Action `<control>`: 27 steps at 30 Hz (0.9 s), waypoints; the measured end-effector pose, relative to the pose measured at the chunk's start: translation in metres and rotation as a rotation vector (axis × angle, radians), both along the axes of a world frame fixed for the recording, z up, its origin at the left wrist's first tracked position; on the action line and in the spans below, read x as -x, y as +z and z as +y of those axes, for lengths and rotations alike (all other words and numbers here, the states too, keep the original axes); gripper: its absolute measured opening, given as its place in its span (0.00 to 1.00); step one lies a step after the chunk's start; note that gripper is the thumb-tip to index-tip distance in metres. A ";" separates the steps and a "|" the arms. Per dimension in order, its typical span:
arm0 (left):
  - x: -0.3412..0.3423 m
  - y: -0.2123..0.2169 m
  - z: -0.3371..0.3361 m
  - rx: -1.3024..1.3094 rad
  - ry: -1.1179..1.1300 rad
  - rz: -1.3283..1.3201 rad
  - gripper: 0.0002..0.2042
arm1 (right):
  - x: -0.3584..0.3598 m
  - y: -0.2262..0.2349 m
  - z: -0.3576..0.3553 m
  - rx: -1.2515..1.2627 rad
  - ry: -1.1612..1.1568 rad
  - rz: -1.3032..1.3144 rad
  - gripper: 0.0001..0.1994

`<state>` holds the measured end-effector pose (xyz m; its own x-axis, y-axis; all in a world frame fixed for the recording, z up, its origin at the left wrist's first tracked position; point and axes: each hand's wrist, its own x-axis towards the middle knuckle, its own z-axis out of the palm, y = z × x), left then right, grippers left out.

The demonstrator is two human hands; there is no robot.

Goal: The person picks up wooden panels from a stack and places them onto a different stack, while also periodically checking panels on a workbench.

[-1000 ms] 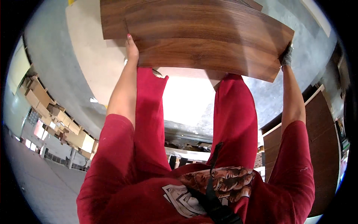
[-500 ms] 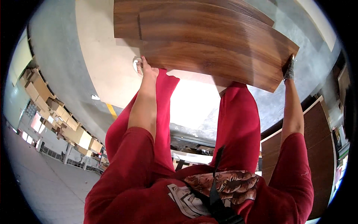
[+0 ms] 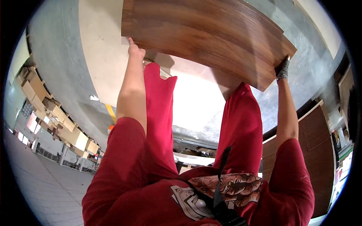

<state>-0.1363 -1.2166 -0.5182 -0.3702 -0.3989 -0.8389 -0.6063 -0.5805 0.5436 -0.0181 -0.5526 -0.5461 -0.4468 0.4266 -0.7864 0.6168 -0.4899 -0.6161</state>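
A long dark brown wood-grain board [image 3: 203, 37] spans the upper middle, tilted down to the right. My left hand [image 3: 136, 50], bare, grips its near edge by the left corner, with the index finger laid along the edge and the other fingers partly hidden. At the right end, my right hand [image 3: 283, 70] holds the board's near corner; a dark glove covers it, and the thumb shows on top. Beneath the board lies a pale sheet [image 3: 98, 64]. Another brown edge shows at the board's far right side, perhaps a second board under it.
Stacked cardboard boxes [image 3: 77, 138] line the left side. A large brown panel [image 3: 316, 147] with a pale rim stands at the right. A yellow strip [image 3: 111, 113] and a white scrap [image 3: 94, 98] lie on the grey floor [image 3: 60, 56]. My red-trousered legs stand apart below the board.
My left hand has moved left and away from me, from partway along the near edge to the left corner. The board's right end has shifted slightly left, with my right hand on it.
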 end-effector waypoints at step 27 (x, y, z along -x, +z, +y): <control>0.130 0.014 -0.113 0.768 -0.865 -0.296 0.42 | 0.010 -0.006 -0.096 0.159 -0.052 -0.007 0.32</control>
<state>-0.2659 -1.3298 -0.5044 -0.5957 -0.5472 -0.5880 -0.7964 0.4976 0.3438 -0.0284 -0.6485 -0.5516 -0.4219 0.3184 -0.8489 0.5920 -0.6124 -0.5240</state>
